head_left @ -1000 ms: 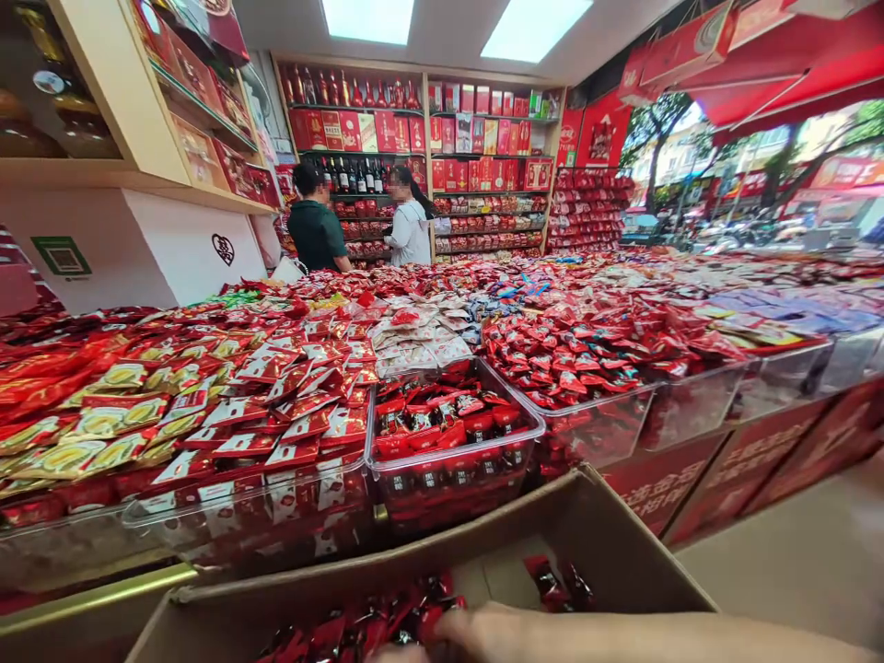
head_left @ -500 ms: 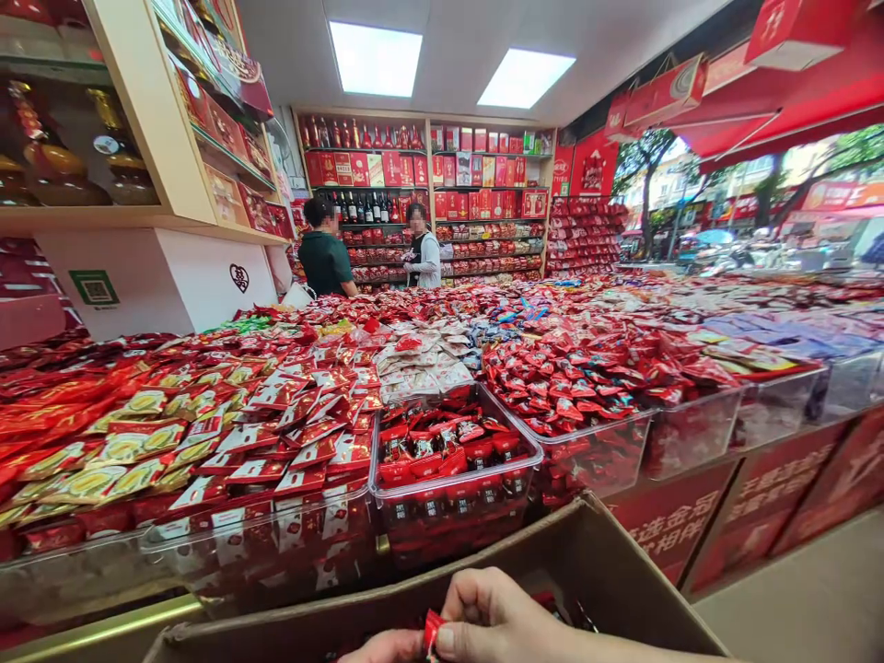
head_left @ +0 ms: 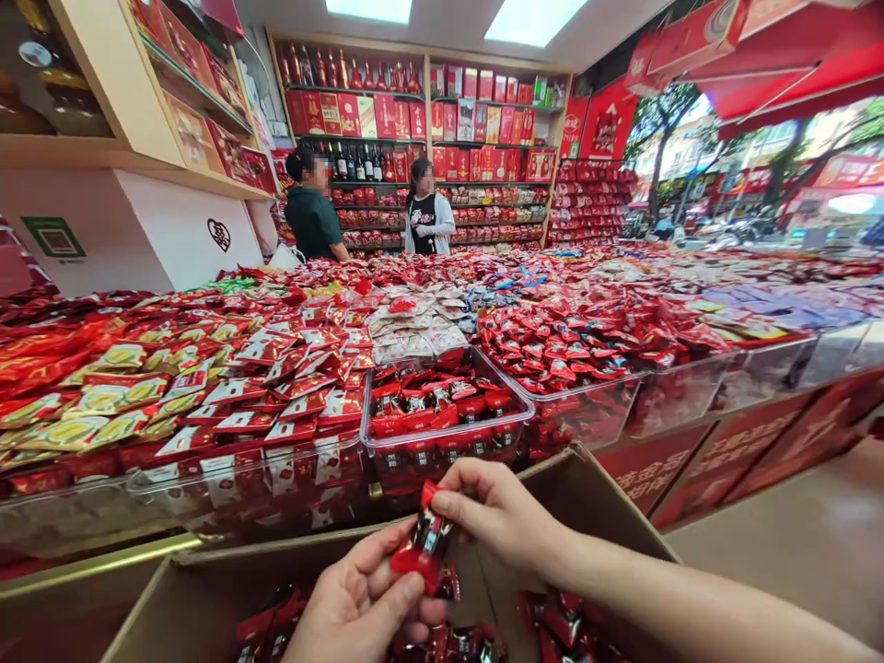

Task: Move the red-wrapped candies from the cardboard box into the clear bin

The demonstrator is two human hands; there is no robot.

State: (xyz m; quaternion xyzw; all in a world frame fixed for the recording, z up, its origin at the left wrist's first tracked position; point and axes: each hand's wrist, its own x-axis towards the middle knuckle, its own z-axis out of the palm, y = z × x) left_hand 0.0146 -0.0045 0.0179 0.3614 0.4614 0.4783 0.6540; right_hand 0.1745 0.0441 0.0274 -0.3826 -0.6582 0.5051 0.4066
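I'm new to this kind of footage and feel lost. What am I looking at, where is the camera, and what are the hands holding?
The camera sits on a person's head, looking forward and down. The two bare hands are that person's own. The left hand and right hand hold one red-and-black candy packet between them, above a cardboard box with more packets inside. Beyond it, clear plastic bins of red wrapped sweets cover a shop counter. Two other people stand by the far shelves.
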